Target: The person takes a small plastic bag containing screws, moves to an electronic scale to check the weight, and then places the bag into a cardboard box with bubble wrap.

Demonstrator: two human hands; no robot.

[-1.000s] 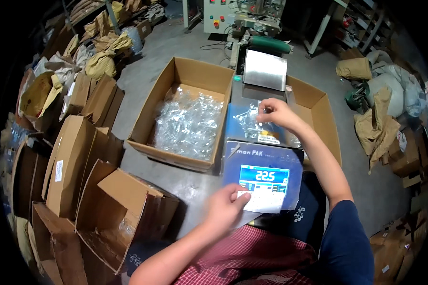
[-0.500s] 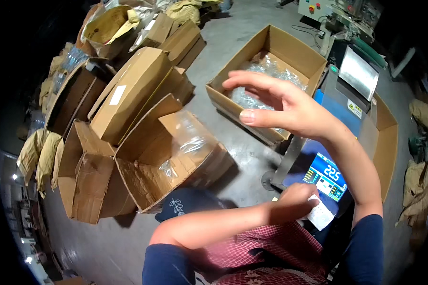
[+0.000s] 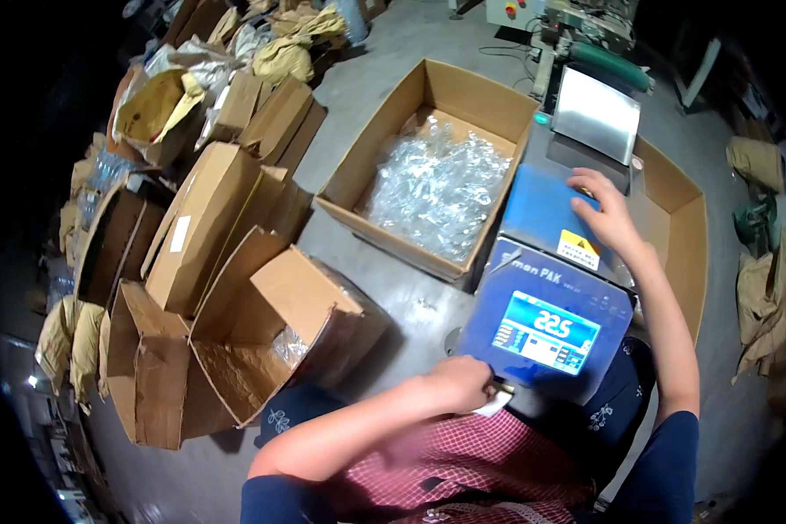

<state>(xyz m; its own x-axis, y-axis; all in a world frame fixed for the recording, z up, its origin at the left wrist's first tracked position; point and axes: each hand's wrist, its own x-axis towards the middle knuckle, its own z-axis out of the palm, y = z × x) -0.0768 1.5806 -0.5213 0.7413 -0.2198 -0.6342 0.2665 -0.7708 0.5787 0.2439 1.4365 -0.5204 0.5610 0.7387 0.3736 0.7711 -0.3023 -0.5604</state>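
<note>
My right hand (image 3: 604, 210) is over the right side of the blue top of a packing machine (image 3: 533, 205). Its thumb and fingers are apart, and I see nothing in it. My left hand (image 3: 463, 384) is closed, low by the machine's front panel, with a small white slip (image 3: 496, 401) sticking out of it; part of the slip is hidden. A lit display screen (image 3: 546, 332) is on the panel between my hands. Behind my right hand is a shiny metal plate (image 3: 596, 118).
A large open carton (image 3: 345, 188) left of the machine holds a heap of clear plastic pieces (image 3: 437, 188). Nearer, a worn open carton (image 3: 236, 349) has a little clear plastic inside. Folded boxes and sacks crowd the left. Another carton (image 3: 686, 236) stands beyond my right arm.
My right hand has moved from above the large carton to the machine's top. My left hand has shifted left along the panel with the slip. The blurred clear plastic over the worn carton is gone.
</note>
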